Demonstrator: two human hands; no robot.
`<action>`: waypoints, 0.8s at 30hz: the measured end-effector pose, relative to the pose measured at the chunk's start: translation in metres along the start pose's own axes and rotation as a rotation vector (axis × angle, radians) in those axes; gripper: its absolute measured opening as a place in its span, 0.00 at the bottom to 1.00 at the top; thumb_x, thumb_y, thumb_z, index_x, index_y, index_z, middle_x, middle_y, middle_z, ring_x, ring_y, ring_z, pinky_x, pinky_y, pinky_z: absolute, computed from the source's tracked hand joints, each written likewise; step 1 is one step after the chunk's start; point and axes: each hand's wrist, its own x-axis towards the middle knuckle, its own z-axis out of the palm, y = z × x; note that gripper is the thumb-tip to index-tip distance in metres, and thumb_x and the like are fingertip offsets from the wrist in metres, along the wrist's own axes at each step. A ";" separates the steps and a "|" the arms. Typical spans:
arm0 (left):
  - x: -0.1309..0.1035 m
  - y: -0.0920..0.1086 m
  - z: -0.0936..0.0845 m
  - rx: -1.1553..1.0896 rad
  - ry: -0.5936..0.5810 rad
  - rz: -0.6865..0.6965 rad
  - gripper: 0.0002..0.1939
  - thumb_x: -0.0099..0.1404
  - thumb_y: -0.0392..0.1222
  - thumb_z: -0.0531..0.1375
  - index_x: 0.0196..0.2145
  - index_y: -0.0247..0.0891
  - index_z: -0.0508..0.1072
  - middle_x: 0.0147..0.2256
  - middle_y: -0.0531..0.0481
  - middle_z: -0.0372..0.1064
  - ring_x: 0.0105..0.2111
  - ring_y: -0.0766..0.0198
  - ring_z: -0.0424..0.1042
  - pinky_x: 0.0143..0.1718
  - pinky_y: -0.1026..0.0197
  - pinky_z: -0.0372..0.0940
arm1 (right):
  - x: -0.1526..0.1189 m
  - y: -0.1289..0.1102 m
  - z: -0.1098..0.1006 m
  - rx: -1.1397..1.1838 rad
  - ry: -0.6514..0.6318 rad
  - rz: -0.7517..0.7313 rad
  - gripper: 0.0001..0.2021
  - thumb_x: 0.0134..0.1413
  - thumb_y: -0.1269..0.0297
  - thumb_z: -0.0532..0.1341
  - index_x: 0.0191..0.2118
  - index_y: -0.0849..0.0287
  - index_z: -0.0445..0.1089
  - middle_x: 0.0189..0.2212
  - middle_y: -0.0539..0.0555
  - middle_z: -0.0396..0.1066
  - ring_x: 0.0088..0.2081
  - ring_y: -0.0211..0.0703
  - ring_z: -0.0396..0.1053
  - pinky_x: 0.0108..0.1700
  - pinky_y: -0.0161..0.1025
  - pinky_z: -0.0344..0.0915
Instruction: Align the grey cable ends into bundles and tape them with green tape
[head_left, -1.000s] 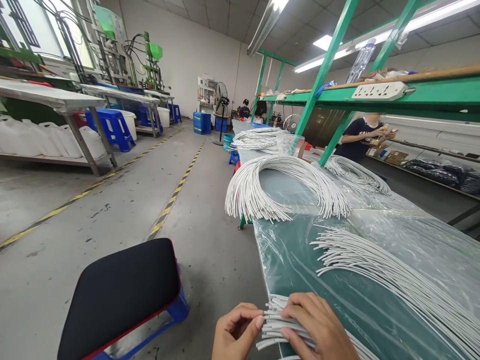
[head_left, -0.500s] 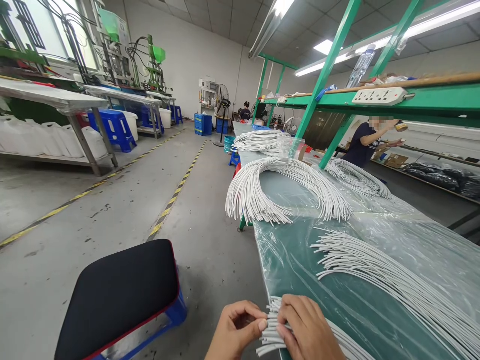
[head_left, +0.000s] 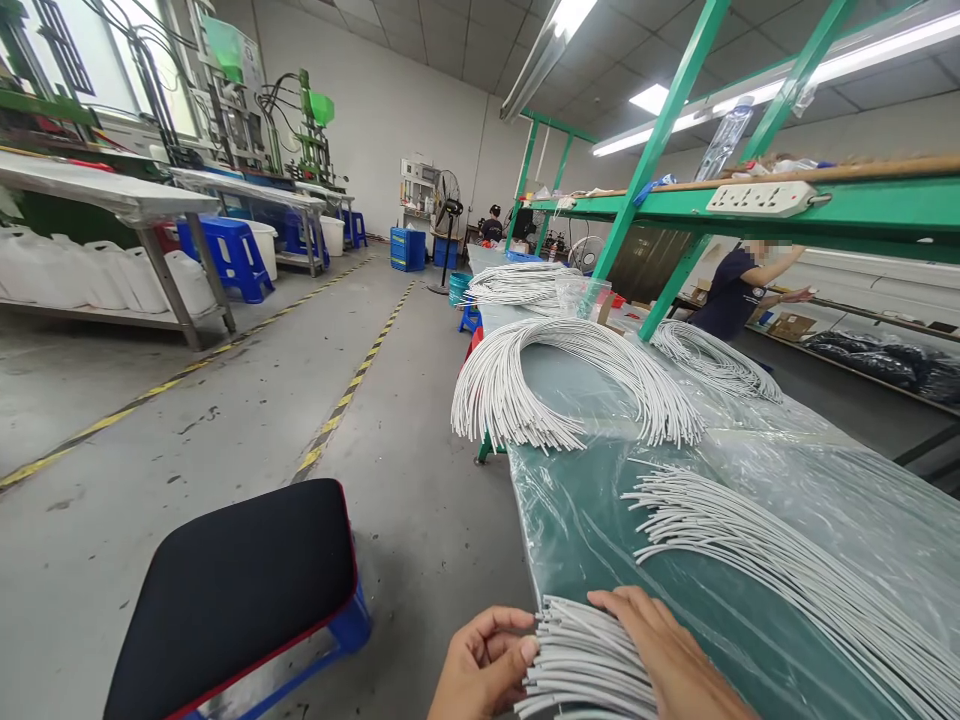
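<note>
A bundle of white cables [head_left: 589,660] lies at the near edge of the plastic-covered green table [head_left: 577,520], its cut ends pointing left. My left hand [head_left: 491,665] is at those ends, thumb and index finger closed on a cable end. Across the top of the bundle rests my right hand [head_left: 671,655], fingers extended and flattened over the cables. More white cables [head_left: 757,540] stretch to the right side of the table. Beyond them sits a large looped bundle [head_left: 510,385].
A black-topped stool [head_left: 247,580] stands left of the table. A green shelf frame [head_left: 660,150] rises over the table, with a power strip [head_left: 761,198] on it. Another looped bundle [head_left: 712,360] lies near its post. A person [head_left: 731,285] works behind the shelf.
My right hand has moved right and opened out from its curled grip, uncovering more of the near bundle. My left hand stays at the cable ends. The person behind the shelf has shifted their arms.
</note>
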 end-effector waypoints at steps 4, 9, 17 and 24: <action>-0.003 0.005 0.006 0.018 0.049 0.000 0.22 0.38 0.48 0.71 0.26 0.32 0.70 0.17 0.53 0.66 0.15 0.74 0.60 0.17 0.70 0.54 | 0.007 -0.015 -0.002 0.039 -0.004 0.124 0.28 0.24 0.79 0.51 0.40 0.54 0.62 0.37 0.53 0.67 0.38 0.47 0.67 0.36 0.39 0.66; -0.009 0.013 0.016 0.089 0.130 0.061 0.23 0.34 0.50 0.72 0.23 0.30 0.71 0.16 0.52 0.67 0.15 0.74 0.60 0.18 0.70 0.55 | 0.012 -0.020 0.007 -0.079 0.058 0.093 0.25 0.23 0.81 0.52 0.35 0.55 0.65 0.33 0.53 0.69 0.34 0.49 0.69 0.31 0.38 0.65; -0.013 0.023 0.028 0.110 0.062 0.081 0.23 0.35 0.51 0.71 0.22 0.32 0.70 0.18 0.49 0.69 0.17 0.71 0.62 0.19 0.69 0.56 | 0.013 -0.022 0.013 -0.196 0.068 0.219 0.22 0.29 0.81 0.57 0.37 0.57 0.68 0.33 0.55 0.73 0.39 0.53 0.70 0.38 0.40 0.63; -0.022 0.046 0.053 0.335 0.134 0.405 0.22 0.50 0.61 0.61 0.30 0.38 0.75 0.31 0.46 0.71 0.35 0.58 0.68 0.37 0.63 0.61 | 0.020 -0.032 -0.017 -0.029 -0.006 0.353 0.07 0.35 0.75 0.56 0.25 0.55 0.62 0.23 0.48 0.71 0.28 0.48 0.71 0.24 0.33 0.47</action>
